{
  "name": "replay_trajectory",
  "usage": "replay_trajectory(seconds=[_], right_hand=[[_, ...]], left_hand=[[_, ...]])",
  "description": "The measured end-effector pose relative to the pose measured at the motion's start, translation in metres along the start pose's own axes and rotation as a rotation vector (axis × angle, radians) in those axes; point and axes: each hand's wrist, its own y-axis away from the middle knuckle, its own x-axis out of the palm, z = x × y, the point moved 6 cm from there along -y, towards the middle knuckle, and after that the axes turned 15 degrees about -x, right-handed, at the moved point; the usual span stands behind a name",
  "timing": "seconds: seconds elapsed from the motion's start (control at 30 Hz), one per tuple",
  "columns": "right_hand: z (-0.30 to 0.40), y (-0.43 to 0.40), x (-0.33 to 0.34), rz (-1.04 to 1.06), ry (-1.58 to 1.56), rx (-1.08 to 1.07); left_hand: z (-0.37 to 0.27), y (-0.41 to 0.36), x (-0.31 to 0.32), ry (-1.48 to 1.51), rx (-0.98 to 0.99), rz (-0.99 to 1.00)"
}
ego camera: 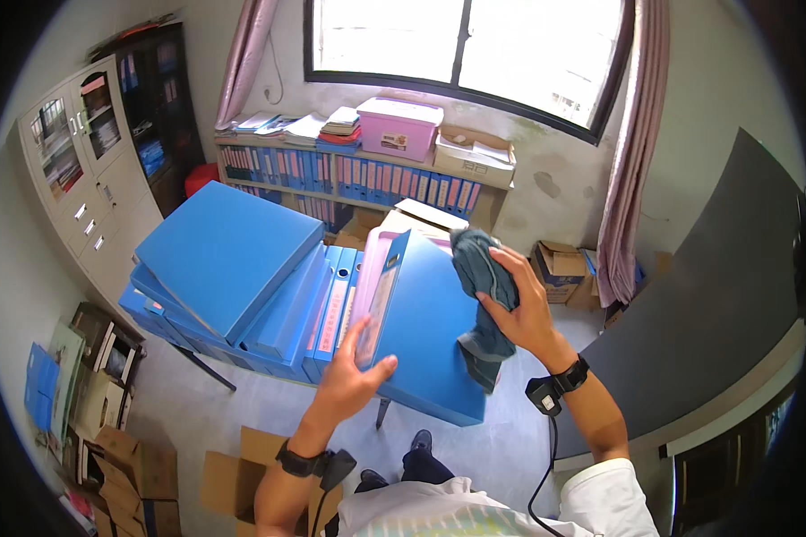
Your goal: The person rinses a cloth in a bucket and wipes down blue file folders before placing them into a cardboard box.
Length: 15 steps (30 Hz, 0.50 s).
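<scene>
A blue lever-arch binder [430,315] stands tilted in front of me, its labelled spine facing left and its broad cover turned up. My left hand [356,376] grips its near spine end, thumb on the cover and fingers along the spine. In my right hand [524,312] is a bunched dark teal cloth [483,268], held at the binder's right edge, with a loose end hanging down. Partly hidden behind the binder is a pink plastic lid or tray [374,258]. To the left, blue binders [329,315] stand in a row, and blue file boxes [232,255] lie stacked.
Under the window, a shelf [336,178] holds many binders, a pink storage box [401,127] and a paper-filled carton [475,158]. An open cardboard box [225,480] sits on the floor by my feet. A dark grey panel [685,315] rises at right; a white cabinet [84,161] stands left.
</scene>
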Motion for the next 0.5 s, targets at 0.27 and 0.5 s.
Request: replay_trajectory(seconds=[0.27, 0.5], right_hand=[[0.058, -0.065, 0.011, -0.028, 0.042, -0.272], [0.030, -0.037, -0.013, -0.062, 0.214, -0.138]], left_hand=[[-0.124, -0.023, 0.030, -0.293, 0.453, -0.165], [-0.126, -0.002, 0.053, -0.401, 0.646, -0.030]])
